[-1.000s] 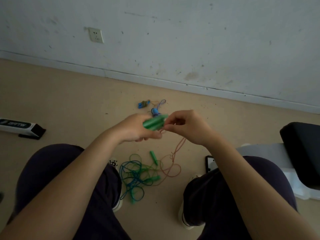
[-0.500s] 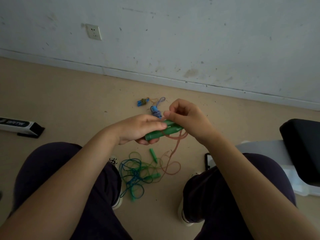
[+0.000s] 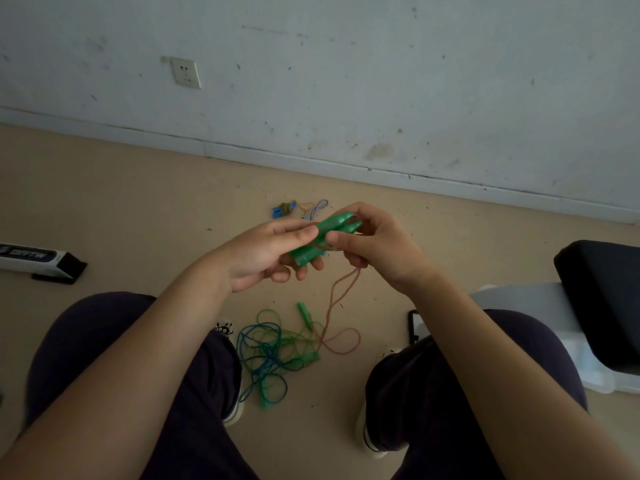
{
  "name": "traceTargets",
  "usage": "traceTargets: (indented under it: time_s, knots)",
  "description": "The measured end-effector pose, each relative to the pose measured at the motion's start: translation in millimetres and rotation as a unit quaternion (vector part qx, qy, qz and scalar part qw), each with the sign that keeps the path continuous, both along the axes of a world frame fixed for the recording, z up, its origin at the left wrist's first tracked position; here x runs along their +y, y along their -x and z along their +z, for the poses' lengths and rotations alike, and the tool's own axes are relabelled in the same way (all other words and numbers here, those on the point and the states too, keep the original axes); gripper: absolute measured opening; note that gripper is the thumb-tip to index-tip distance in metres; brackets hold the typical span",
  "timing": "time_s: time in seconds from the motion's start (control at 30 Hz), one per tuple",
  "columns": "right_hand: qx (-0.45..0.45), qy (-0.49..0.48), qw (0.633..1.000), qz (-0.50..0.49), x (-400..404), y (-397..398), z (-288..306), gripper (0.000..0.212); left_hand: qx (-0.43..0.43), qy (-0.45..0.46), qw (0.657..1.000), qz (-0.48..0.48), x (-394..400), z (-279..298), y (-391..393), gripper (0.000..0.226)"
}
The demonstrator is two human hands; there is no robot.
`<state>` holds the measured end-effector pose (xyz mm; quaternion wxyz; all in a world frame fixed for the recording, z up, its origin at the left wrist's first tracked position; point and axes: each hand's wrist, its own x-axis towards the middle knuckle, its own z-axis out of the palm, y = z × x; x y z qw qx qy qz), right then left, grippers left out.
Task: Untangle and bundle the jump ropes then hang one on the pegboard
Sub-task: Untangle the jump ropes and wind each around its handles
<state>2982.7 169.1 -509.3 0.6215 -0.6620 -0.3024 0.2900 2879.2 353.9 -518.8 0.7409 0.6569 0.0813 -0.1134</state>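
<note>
Tilted higher since before, paired green handles (image 3: 323, 237) gripped by left hand (image 3: 263, 256) and right hand (image 3: 374, 247)

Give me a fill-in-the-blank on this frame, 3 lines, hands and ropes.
1. Both hands hold a pair of ____ handles side by side.
2. The cord hanging from the handles is ____ in colour.
3. The tangled ropes lie on the ____ between the person's feet.

Missing words: green; orange; floor
</note>
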Motion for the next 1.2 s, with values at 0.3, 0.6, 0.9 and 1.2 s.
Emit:
traceTargets:
  time_s: [0.3, 0.6, 0.9, 1.2]
  knots:
    - [-0.076, 0.031, 0.995, -0.059, 9.2, 9.0, -1.3, 0.013, 0.016, -0.086, 0.996, -0.017, -10.3, -0.6, -0.4, 0.036]
    - [-0.011, 0.011, 0.998, -0.063, 8.7, 5.9, 0.8, 0.027, 0.002, -0.077, 0.996, -0.047, -10.2, -2.1, -2.2, 0.030]
    - [0.114, -0.016, 0.991, 0.061, 7.4, 2.4, -9.8, 0.033, -0.045, -0.033, 0.998, -0.016, -5.6, -7.3, -1.8, 0.045]
    - [-0.072, 0.164, 0.984, -0.016, 11.2, 2.8, -13.1, 0.049, -0.075, 0.008, 0.997, 0.020, -4.9, -9.5, -2.2, 0.045]
